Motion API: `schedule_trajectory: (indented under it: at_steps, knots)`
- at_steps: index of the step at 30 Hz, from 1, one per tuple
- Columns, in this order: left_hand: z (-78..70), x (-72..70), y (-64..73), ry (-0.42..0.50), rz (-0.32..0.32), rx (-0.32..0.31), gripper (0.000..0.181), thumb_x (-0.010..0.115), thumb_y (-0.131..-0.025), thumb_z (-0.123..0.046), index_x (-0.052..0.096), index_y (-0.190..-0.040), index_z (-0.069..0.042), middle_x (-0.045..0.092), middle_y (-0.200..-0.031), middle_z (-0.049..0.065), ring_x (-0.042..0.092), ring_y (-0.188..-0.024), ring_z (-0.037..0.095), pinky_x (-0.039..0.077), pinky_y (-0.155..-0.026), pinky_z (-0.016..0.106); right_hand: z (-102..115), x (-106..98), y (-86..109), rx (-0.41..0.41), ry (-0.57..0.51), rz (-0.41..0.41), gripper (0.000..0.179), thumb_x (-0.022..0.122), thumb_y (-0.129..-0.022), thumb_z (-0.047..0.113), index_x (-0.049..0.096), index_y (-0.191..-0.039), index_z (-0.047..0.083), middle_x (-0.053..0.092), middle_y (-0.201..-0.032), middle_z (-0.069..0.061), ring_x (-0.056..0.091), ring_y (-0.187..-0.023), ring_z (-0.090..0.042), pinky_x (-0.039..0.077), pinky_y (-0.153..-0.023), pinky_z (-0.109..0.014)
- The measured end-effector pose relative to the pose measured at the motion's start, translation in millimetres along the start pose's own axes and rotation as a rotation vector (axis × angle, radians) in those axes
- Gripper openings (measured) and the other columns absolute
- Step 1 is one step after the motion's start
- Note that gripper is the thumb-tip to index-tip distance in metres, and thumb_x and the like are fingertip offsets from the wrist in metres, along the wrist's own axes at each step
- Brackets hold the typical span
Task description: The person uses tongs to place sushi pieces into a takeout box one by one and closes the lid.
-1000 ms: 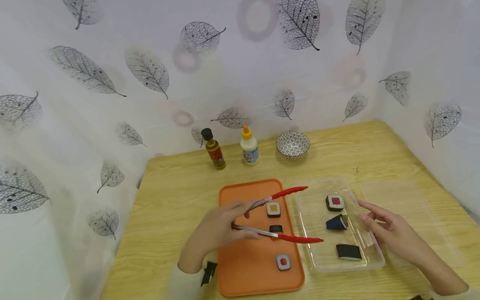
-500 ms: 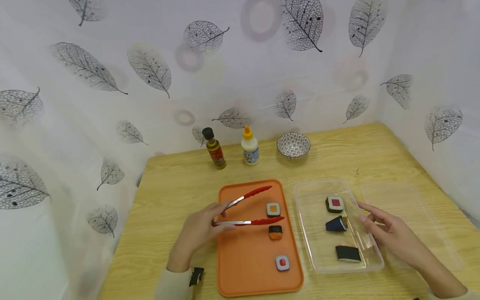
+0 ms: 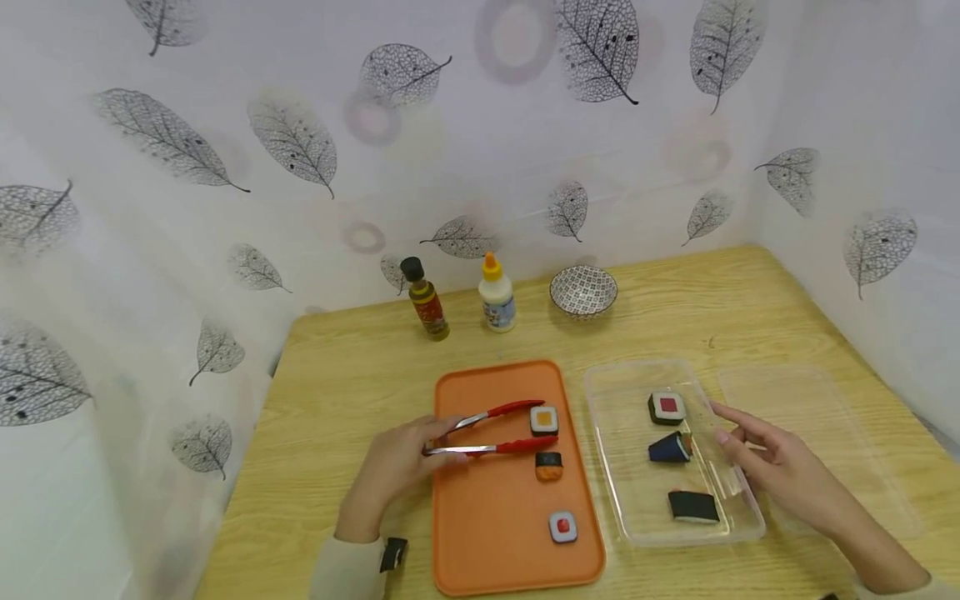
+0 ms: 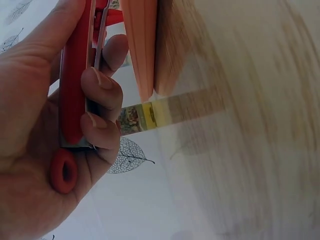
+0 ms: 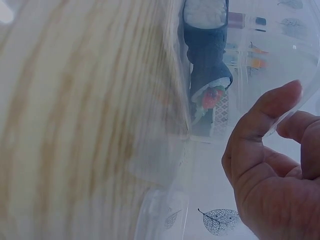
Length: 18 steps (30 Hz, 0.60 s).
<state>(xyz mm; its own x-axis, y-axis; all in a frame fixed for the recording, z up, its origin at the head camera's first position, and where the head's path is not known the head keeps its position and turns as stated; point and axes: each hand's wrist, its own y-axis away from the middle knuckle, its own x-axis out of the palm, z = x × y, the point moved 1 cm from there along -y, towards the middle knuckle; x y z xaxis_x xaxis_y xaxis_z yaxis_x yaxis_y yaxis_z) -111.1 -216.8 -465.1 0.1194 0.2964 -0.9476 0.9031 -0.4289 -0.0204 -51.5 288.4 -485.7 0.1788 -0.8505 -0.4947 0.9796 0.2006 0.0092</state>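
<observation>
My left hand [image 3: 397, 462] grips red-tipped tongs [image 3: 517, 447] over the orange tray [image 3: 495, 550]. The tongs' arms are spread, one tip reaching each side of a sushi roll with an orange centre [image 3: 543, 419]. Below it on the tray are an orange-and-black sushi piece [image 3: 548, 467] and a white roll with a red centre [image 3: 562, 527]. At the right rim of a clear plastic container [image 3: 630, 450], my right hand [image 3: 776, 462] pinches the edge between thumb and fingers. Inside lie a dark-red-centred roll [image 3: 667, 407], a cone-shaped hand roll [image 3: 671, 447] and a black-wrapped piece [image 3: 693, 506].
Along the back of the wooden table stand a dark-capped sauce bottle [image 3: 428, 308], a white bottle with a yellow-orange cap [image 3: 497, 300] and a patterned bowl [image 3: 583, 292]. A flat clear lid [image 3: 817, 442] lies right of the container, partly behind my right hand.
My left hand has drawn the tongs leftward from the container side back over the tray, and their tips have come down around the orange-centred roll. The orange-and-black piece is uncovered. My right hand stays put.
</observation>
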Motion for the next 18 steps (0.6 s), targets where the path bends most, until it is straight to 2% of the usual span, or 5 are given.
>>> schedule_trajectory:
  at_steps: [8,13,18]
  knots:
    - [0.3,1.4,1.9,0.017,-0.013,-0.039,0.056,0.079,-0.086,-0.055,0.072,-0.136,-0.032,0.076,-0.103,-0.012,0.059,-0.077,0.004,0.049,-0.068,0.027,1.4,-0.1,0.6,0.001,-0.001,0.002,0.052,0.052,-0.111,0.009,0.037,-0.158,-0.006,0.057,-0.093,0.001,0.061,-0.071,-0.01,0.049,-0.052,-0.03]
    - [1.1,2.2,4.7,-0.014,-0.056,0.01,0.055,0.079,-0.086,-0.055,0.073,-0.135,-0.032,0.075,-0.099,-0.014,0.057,-0.074,0.002,0.047,-0.064,0.024,1.9,0.8,0.7,0.009,-0.003,0.002,0.052,0.052,-0.111,0.01,0.037,-0.158,-0.006,0.056,-0.092,0.001,0.058,-0.069,-0.011,0.048,-0.051,-0.03]
    - [-0.8,0.4,7.5,-0.034,-0.116,0.076,0.048,0.078,-0.087,-0.054,0.075,-0.129,-0.031,0.066,-0.087,-0.016,0.048,-0.067,-0.002,0.04,-0.057,0.019,2.1,-0.2,0.5,0.0,0.008,0.001,0.052,0.052,-0.111,0.009,0.037,-0.159,-0.005,0.059,-0.096,0.002,0.062,-0.076,-0.006,0.05,-0.052,-0.029]
